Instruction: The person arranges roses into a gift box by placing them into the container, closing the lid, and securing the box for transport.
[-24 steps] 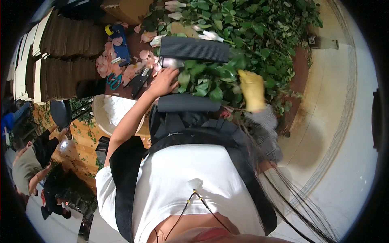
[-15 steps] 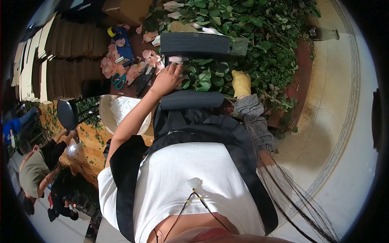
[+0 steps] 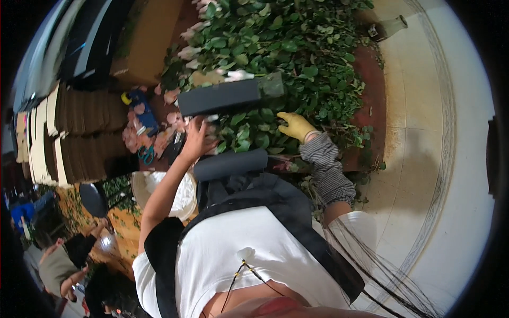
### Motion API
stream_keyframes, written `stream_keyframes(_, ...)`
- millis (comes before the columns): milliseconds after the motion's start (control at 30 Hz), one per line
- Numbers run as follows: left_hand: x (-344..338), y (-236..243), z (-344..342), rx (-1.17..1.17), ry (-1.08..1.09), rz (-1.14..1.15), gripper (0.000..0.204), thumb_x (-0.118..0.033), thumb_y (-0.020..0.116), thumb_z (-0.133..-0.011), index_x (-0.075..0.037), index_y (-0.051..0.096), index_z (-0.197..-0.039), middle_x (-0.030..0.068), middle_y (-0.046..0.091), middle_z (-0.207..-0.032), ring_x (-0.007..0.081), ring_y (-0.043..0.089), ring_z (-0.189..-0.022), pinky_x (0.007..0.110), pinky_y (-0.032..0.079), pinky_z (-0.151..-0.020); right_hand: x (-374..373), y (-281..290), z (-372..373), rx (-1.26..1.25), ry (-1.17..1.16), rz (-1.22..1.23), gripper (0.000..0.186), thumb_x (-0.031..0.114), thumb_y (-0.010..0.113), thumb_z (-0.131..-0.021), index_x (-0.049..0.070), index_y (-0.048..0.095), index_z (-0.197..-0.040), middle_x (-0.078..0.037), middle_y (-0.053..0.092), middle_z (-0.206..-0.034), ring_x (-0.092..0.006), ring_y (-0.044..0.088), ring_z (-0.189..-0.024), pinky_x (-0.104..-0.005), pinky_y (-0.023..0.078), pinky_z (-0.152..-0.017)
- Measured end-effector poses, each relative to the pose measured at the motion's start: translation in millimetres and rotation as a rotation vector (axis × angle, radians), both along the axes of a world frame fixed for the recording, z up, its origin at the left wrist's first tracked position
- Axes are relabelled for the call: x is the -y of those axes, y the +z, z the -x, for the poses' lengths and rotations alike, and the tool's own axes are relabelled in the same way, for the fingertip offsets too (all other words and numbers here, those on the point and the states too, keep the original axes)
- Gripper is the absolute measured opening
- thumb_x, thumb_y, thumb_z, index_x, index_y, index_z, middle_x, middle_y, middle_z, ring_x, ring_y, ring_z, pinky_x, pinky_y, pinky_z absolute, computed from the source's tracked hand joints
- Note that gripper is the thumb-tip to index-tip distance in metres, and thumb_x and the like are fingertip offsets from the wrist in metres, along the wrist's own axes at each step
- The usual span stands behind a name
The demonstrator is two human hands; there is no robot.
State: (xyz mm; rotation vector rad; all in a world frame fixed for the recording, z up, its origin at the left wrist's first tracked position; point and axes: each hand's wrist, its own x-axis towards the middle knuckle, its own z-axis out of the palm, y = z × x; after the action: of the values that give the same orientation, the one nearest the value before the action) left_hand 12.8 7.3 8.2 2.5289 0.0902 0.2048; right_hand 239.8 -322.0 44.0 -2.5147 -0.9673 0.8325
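Observation:
Leafy rose stems (image 3: 246, 130) lie between two dark padded bars, the far one (image 3: 220, 97) and the near one (image 3: 230, 164). At the left end of this bundle, my bare left hand (image 3: 200, 140) spreads its fingers over the flower heads, which it mostly hides. My right hand (image 3: 297, 126) wears a yellow glove and a checked sleeve cover. It lies at the right side of the stems with fingers stretched out and thumb apart. Beyond the far bar, pale pink roses (image 3: 239, 76) lie with their heads to the left.
Brown cardboard sheets (image 3: 87, 114) are stacked at the left. Beside them lie pink petals (image 3: 132, 143), teal scissors (image 3: 146, 154) and a blue tool (image 3: 142, 111). A white-filled bucket (image 3: 183, 199) stands below. A glass bottle (image 3: 389, 27) is at the far right. Other people (image 3: 61, 270) are at lower left.
The view has shifted, so the table sits lower and further left. My gloved right hand has turned leftward, its fingers now stretched toward the stems. My left hand stays at the flower heads, its fingers more spread.

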Motion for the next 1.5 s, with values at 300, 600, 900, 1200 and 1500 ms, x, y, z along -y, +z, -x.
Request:
stream_keyframes(300, -2, 26, 7, -0.209, 0.022, -0.168, 0.066, -0.034, 0.084, -0.069, -0.007, 0.059, -0.123, 0.0251, 0.046, -0.133, 0.0458, 0.041, -0.127, 0.055, 0.036, -0.108, -150, 92, -154, 0.495, -0.076, -0.477, 0.038, 0.012, 0.062, -0.093, 0.007, 0.061, -0.131, -0.015, 0.068, -0.118, -0.0305, 0.065, -0.111, -0.0409, 0.053, -0.091)
stream_keyframes(600, 8, 13, 4, -0.125, 0.036, -0.152, 0.067, -0.026, 0.086, -0.065, -0.004, 0.055, -0.119, 0.0254, 0.043, -0.133, 0.0460, 0.042, -0.123, 0.057, 0.037, -0.102, -181, 96, -219, 1.173, 0.011, -0.239, 0.021, 0.011, 0.069, -0.081, 0.013, 0.067, -0.101, -0.005, 0.071, -0.088, -0.0241, 0.068, -0.086, -0.0379, 0.053, -0.081)
stream_keyframes(900, 7, 7, 4, -0.103, 0.071, -0.136, 0.068, -0.037, 0.082, -0.069, -0.013, 0.057, -0.128, 0.0216, 0.041, -0.140, 0.0402, 0.043, -0.126, 0.054, 0.033, -0.107, -3, 197, -135, 0.544, -0.018, -0.458, 0.034, 0.001, 0.070, -0.085, 0.008, 0.069, -0.119, -0.012, 0.070, -0.118, -0.0265, 0.064, -0.113, -0.0359, 0.051, -0.097)
stream_keyframes(1200, 9, 3, 9, -0.083, 0.076, -0.014, 0.059, -0.026, 0.083, -0.072, -0.005, 0.058, -0.122, 0.0229, 0.045, -0.117, 0.0411, 0.050, -0.111, 0.046, 0.046, -0.094, 17, 47, 2, 0.658, 0.013, -0.027, 0.027, 0.003, 0.072, -0.072, 0.009, 0.073, -0.098, -0.010, 0.071, -0.091, -0.0325, 0.066, -0.083, -0.0421, 0.054, -0.075)
stream_keyframes(1500, 10, 2, 8, -0.092, 0.050, 0.008, 0.057, -0.023, 0.082, -0.073, -0.008, 0.058, -0.123, 0.0217, 0.046, -0.113, 0.0413, 0.050, -0.108, 0.048, 0.045, -0.092, 32, 42, -12, -0.109, -0.070, -0.097, 0.065, 0.029, 0.069, -0.092, 0.007, 0.043, -0.147, -0.019, 0.058, -0.137, -0.0332, 0.056, -0.127, -0.0406, 0.043, -0.108)
